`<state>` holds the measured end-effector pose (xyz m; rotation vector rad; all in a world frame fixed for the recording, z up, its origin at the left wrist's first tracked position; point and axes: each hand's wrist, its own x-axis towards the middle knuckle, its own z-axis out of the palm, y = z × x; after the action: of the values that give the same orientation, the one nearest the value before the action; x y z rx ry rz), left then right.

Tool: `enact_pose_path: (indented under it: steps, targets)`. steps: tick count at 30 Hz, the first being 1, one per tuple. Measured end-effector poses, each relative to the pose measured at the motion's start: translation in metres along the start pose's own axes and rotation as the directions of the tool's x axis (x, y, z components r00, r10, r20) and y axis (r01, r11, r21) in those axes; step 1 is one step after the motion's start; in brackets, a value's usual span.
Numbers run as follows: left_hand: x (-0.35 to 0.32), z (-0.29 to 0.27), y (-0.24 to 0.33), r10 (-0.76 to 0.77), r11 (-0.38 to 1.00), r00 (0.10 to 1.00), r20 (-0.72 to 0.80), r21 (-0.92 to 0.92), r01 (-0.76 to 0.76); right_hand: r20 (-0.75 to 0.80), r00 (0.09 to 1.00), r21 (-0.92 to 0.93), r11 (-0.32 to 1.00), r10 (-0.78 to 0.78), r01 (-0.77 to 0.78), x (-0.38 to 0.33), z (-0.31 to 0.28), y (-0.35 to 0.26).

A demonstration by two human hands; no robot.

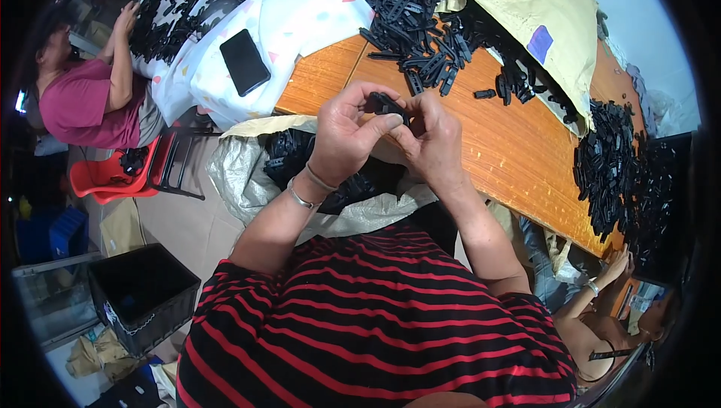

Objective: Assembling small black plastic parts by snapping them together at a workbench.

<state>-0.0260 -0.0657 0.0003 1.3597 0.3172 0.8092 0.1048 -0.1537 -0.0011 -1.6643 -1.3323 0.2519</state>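
Observation:
Between my two hands is a small black plastic part (388, 106), its kind not clear from here. The fingers of my left hand (347, 131) pinch it, thumb across its near side. My right hand (434, 137) grips its other end between thumb and fingers. Both hands are raised over an open woven sack (240, 175) at the table's near edge, with more black parts (288, 151) inside it. Just beyond my hands, a loose pile of long black plastic pieces (420, 40) lies on the wooden table (488, 134).
A phone (245, 62) lies on a patterned white sheet (300, 2). A large tan sack (556, 10) spills black pieces at the right. One person (94, 104) works at the left, another (589, 310) at the lower right. A black crate (143, 295) and red chair (113, 175) stand left.

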Motion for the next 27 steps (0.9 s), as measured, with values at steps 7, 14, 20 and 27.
enact_pose_path:
  steps: [7, 14, 20, 27]
  targets:
    - [0.001, 0.001, -0.006, -0.005, 0.996, 0.999, -0.047, -0.090, 0.000, 0.020, 1.000, -0.007, 1.000, 0.002, -0.002, 0.007, -0.001, 0.003]
    - [0.002, -0.004, -0.005, -0.039, 0.980, 0.999, -0.008, -0.198, 0.037, -0.015, 0.999, -0.115, 0.992, -0.045, 0.043, 0.008, -0.004, -0.001]
    - [0.000, -0.009, -0.008, -0.076, 0.976, 0.997, -0.015, -0.207, 0.072, -0.018, 0.998, -0.100, 0.993, -0.064, 0.062, 0.004, -0.001, -0.006]
    - [0.000, 0.004, 0.005, -0.090, 0.988, 0.991, -0.096, -0.137, 0.077, -0.060, 0.993, 0.074, 0.991, -0.103, 0.107, 0.006, 0.005, 0.007]
